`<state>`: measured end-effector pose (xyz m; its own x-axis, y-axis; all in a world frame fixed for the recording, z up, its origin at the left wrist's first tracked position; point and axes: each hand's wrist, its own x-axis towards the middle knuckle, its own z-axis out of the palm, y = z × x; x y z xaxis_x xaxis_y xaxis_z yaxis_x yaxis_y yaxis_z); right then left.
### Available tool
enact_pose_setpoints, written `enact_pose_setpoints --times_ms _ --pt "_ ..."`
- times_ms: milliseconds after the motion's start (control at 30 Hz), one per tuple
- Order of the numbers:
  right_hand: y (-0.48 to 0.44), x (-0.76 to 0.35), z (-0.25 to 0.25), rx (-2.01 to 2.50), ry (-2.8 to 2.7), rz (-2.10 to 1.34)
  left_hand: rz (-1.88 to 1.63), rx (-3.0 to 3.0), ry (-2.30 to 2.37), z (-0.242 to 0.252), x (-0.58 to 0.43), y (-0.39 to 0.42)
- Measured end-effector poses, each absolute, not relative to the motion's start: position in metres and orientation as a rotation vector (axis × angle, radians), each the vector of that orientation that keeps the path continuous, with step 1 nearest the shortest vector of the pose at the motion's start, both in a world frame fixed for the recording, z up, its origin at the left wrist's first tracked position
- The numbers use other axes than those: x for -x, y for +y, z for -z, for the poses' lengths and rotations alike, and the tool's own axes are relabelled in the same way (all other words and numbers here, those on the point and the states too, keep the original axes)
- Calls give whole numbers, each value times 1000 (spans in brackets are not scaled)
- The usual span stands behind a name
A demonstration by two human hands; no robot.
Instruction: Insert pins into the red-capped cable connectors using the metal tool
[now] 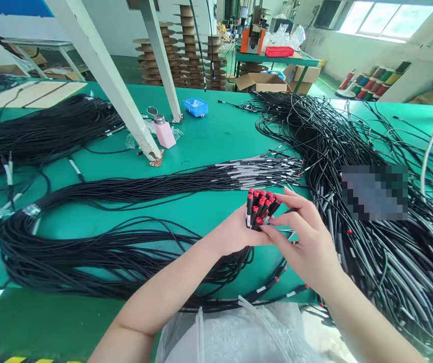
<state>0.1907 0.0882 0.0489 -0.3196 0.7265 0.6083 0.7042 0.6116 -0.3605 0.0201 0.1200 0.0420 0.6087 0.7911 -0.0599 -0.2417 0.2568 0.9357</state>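
My left hand (237,234) is wrapped around a bundle of black cables with red-capped ends (261,206). The caps point up and away, packed close together, and some ends carry white labels. At the bundle's right side, my right hand (307,237) has its fingers bent around a red-capped cable end, with thumb and fingertips against the bundle. Its exact grip is partly hidden. Below the hands, several more red-capped cables (292,293) lie near the table's front edge. A long looped bundle of black cables (99,252) stretches left along the green table (216,121).
A large tangled heap of black cables (314,131) covers the table's right side. Another cable pile (50,126) lies at left. White posts (106,75) rise from the table near a pink pump bottle (164,133) and a blue tray (196,108).
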Motion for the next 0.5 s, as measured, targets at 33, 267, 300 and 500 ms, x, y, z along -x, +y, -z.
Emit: enact_pose_setpoints --times_ms 33,267,300,500 --pt "88 -191 -48 1152 -2041 -69 -761 -1107 592 -41 -20 120" --pt "86 -192 -45 1286 -2003 -184 -762 -1093 565 -36 -18 123" --pt "86 -191 -45 1283 -1975 -178 -760 -1098 555 -37 -18 122" --pt "79 -188 -33 1234 -1827 -131 -747 -1019 619 -34 -25 118"
